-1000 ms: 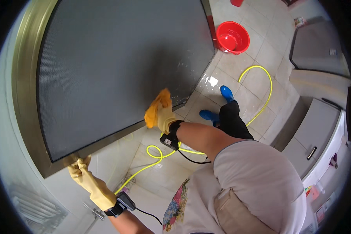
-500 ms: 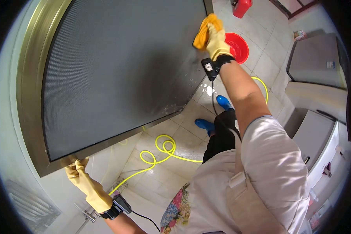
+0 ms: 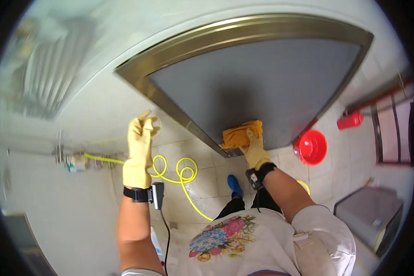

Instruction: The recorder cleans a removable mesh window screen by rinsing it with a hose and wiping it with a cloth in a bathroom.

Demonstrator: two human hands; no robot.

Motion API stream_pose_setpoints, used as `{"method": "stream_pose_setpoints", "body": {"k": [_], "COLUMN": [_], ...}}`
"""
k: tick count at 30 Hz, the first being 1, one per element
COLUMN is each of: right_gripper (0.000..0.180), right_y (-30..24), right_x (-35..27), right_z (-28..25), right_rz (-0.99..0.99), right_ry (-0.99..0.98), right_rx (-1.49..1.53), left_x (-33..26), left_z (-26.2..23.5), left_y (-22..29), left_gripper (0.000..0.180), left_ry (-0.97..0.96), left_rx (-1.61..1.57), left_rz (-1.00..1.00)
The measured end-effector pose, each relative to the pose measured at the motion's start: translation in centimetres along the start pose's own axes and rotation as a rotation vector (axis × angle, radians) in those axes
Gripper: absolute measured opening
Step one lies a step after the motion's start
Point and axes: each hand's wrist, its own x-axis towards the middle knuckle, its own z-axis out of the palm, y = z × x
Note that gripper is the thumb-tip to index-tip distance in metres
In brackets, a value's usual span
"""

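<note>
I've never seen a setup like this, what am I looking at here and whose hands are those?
There's no robot: these are a person's hands in pale yellow gloves, seen by a wide fisheye camera worn on the head, which looks down and bends straight edges. The right hand holds an orange cloth against the lower part of a gray panel in a metal frame. The left hand is raised near that frame, apparently empty. A black strap circles each wrist. On the tiled floor are a red bucket, a looping yellow hose and a blue boot.
</note>
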Motion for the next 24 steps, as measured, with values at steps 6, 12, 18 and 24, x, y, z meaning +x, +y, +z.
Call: {"method": "stream_pose_setpoints", "body": {"k": [6,12,18,24], "right_gripper": [0.052,0.046,0.039,0.04], "right_y": [5.8,13.5,21.0,27.7], "right_x": [-7.5,-11.0,-14.1,-18.0], "right_z": [7.6,14.6,21.1,31.3], "right_rz": [0.322,0.384,0.342,0.321], "right_ry": [-0.184,-0.657,-0.75,-0.791], "right_rx": [-0.392,-0.494,-0.656,-0.693], "left_x": [-15.0,-33.4,-43.4,-43.1], "left_z": [-9.8,-17.9,-25.1,-32.9], "left_y": [-10.7,-19.6,-21.9,-24.2], "left_gripper": [0.026,0.025,0.025,0.027], "left_ry": [0.208,0.445,0.806,0.885], "left_rx": [-0.038,-0.32,-0.391,-0.275], "left_rz": [-0.345,-0.606,-0.712,-0.636]}}
